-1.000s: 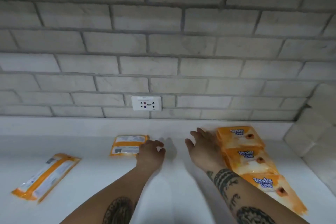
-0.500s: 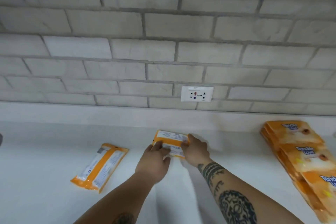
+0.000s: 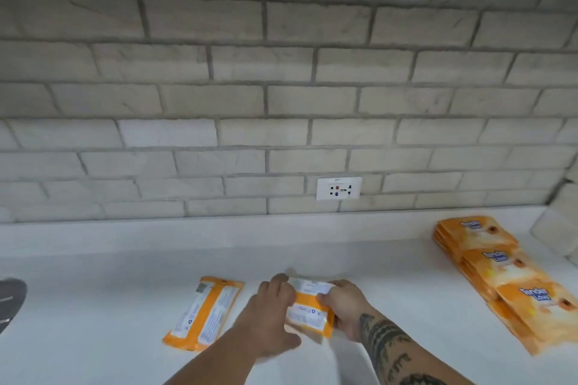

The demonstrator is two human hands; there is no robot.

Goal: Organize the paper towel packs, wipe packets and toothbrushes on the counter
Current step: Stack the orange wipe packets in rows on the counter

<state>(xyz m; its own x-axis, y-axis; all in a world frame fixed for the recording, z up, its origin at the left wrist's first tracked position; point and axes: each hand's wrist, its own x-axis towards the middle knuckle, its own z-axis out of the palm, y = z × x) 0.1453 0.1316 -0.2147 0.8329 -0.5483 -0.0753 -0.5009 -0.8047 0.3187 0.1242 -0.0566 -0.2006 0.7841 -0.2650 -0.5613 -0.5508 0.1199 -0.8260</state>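
grip: left hand point(image 3: 275, 312) and right hand point(image 3: 344, 309) both clasp the wipe packet point(image 3: 308, 314).
step: i'd lay it flush beside the second packet point(image 3: 206, 311) at 9 o'clock.

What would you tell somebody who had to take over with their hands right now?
Left hand: holds the left edge of the held wipe packet.
Right hand: grips its right edge.
Second wipe packet: flat on the counter, left of the hands, untouched.
Tender Love packs: overlapping row at the far right.
Done: those packs look lined up.
Left: probably set the two wipe packets together. No toothbrushes in view.
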